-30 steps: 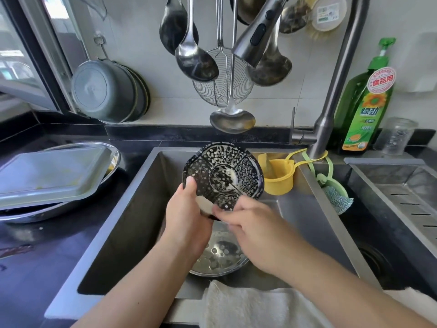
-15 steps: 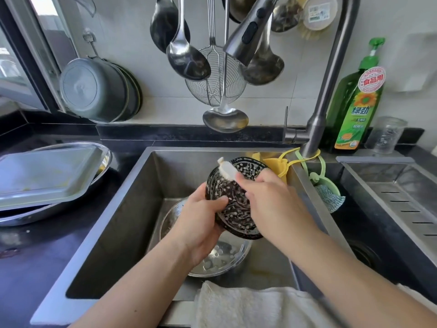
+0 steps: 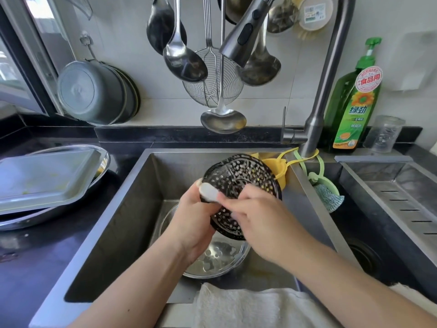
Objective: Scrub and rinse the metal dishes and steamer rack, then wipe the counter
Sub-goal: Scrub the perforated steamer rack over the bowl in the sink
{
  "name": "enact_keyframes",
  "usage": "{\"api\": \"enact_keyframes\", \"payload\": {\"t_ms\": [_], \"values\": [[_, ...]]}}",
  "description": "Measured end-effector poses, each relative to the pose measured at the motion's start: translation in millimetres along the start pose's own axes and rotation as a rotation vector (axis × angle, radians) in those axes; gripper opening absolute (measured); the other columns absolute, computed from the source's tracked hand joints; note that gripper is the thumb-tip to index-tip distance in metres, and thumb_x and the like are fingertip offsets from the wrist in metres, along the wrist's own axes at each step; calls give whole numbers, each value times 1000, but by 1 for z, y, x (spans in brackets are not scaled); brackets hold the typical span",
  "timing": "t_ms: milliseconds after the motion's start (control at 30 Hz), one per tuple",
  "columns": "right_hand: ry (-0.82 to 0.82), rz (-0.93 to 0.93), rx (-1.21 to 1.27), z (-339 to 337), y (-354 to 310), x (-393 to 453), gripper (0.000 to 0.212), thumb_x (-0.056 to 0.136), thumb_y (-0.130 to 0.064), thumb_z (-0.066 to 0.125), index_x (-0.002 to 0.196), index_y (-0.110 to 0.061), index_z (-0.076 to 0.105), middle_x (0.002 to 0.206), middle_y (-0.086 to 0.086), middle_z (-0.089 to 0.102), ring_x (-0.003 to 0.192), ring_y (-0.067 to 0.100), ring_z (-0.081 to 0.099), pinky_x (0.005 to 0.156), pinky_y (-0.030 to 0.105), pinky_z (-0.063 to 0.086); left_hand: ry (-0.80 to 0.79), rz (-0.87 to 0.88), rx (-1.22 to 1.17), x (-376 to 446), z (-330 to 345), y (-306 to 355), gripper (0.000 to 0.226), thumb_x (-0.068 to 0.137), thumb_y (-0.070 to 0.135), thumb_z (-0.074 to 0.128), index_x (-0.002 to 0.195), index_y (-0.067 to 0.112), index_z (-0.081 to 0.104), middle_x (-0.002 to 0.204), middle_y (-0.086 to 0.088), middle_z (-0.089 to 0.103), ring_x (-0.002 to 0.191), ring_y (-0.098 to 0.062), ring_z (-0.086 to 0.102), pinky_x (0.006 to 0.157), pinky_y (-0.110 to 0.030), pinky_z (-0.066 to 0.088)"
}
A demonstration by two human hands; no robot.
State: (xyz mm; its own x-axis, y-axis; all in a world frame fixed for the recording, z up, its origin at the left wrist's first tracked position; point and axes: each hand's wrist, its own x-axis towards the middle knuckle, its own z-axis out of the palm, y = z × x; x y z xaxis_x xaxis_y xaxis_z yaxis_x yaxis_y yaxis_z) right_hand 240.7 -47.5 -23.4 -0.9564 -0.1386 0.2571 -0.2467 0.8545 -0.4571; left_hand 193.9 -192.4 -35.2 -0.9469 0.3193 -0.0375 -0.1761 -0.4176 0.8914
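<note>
1. Steamer rack (image 3: pixel 246 183): dark, perforated, round; held tilted on edge above the sink (image 3: pixel 132 209), over the middle of the basin.
2. Left hand (image 3: pixel 191 223): fingers curled round the rack's lower left rim, thumb up at the edge. It grips the rack.
3. Right hand (image 3: pixel 257 218): fingers bent over the rack's face, pinching a small white scrubber (image 3: pixel 208 191) against the rack's left rim, just beside the left thumb.
4. Metal bowl (image 3: pixel 217 259): sits on the sink floor, directly under the rack and the hands; wet, with bright patches inside.
5. Rectangular metal tray (image 3: pixel 45 178): lies on a round metal dish (image 3: pixel 104 162) on the dark counter (image 3: pixel 30 261), left of the sink.
6. White cloth (image 3: pixel 248 306): draped over the sink's near edge.
7. Faucet (image 3: pixel 328 74): rises from the sink's back right corner; its spray head hangs above the basin.
8. Green dish soap bottle (image 3: pixel 357 102): stands behind the sink's right end, just beside the faucet, with a clear cup (image 3: pixel 384 133) to its right.
9. Ladles and a wire skimmer (image 3: pixel 212 84): hang on the wall above the sink.
</note>
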Motion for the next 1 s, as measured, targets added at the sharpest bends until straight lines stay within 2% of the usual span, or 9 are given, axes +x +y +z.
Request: {"api": "enact_keyframes", "payload": {"t_ms": [33, 167, 300, 433, 567, 700, 800, 900, 1000], "values": [[9, -18, -13, 1, -1, 2, 45, 104, -25, 54, 141, -51, 51, 91, -10, 47, 73, 9, 50, 60, 31, 48, 10, 15, -16, 1, -1, 2, 46, 89, -26, 41, 118, 1, 64, 114, -26, 73, 105, -38, 72, 93, -47, 60], [168, 142, -140, -8, 15, 17, 52, 104, -21, 55, 146, -50, 45, 92, -9, 44, 73, 14, 53, 62, 40, 54, 86, 49, -77, 3, -2, 4, 49, 97, -20, 34, 129, 4, 62, 120, -23, 73, 112, -37, 71, 98, -52, 56], [-10, 6, -80, 3, -5, -4, 48, 106, -23, 50, 145, -50, 46, 93, -9, 44, 73, 12, 50, 59, 37, 47, 205, 113, -157, 5, -7, 9, 40, 104, -11, 34, 129, 3, 60, 120, -23, 73, 113, -38, 71, 99, -54, 55], [18, 151, -180, -10, 25, 6, 46, 106, -25, 50, 142, -51, 49, 93, -7, 44, 74, 14, 49, 65, 42, 48, 373, 157, -241, 15, -23, 19, 38, 108, -5, 32, 134, 6, 59, 122, -19, 73, 111, -34, 72, 100, -56, 54], [-90, 131, -95, -2, 20, -9, 45, 104, -25, 53, 138, -54, 53, 92, -8, 46, 75, 13, 51, 67, 44, 52, 422, 141, -282, 18, -34, 22, 37, 108, -4, 33, 133, 4, 59, 125, -20, 71, 108, -32, 74, 94, -53, 58], [73, 218, -143, -12, 43, 17, 46, 105, -22, 52, 141, -50, 51, 92, -11, 46, 75, 15, 53, 64, 39, 53, 385, 136, -145, 18, -29, 18, 33, 108, -3, 35, 127, 3, 62, 120, -18, 74, 108, -32, 74, 94, -51, 59], [163, 221, -114, -19, 55, 23, 47, 105, -18, 52, 143, -45, 53, 95, -12, 47, 84, 12, 50, 72, 36, 51, 354, 118, -26, 16, -22, 14, 31, 107, -4, 38, 122, 4, 64, 115, -16, 76, 109, -33, 73, 95, -51, 58], [95, 221, -109, -15, 51, 17, 46, 104, -20, 54, 141, -47, 53, 96, -11, 48, 82, 11, 50, 69, 34, 50, 424, 133, -32, 18, -25, 17, 29, 107, -5, 40, 118, 4, 65, 112, -16, 76, 106, -32, 74, 92, -50, 59], [-90, 222, -36, -3, 41, 6, 44, 104, -22, 54, 137, -51, 56, 93, -7, 48, 78, 14, 52, 64, 34, 46, 515, 119, -86, 19, -36, 23, 29, 106, -7, 41, 114, 5, 65, 113, -17, 74, 102, -31, 73, 89, -48, 60]]}}
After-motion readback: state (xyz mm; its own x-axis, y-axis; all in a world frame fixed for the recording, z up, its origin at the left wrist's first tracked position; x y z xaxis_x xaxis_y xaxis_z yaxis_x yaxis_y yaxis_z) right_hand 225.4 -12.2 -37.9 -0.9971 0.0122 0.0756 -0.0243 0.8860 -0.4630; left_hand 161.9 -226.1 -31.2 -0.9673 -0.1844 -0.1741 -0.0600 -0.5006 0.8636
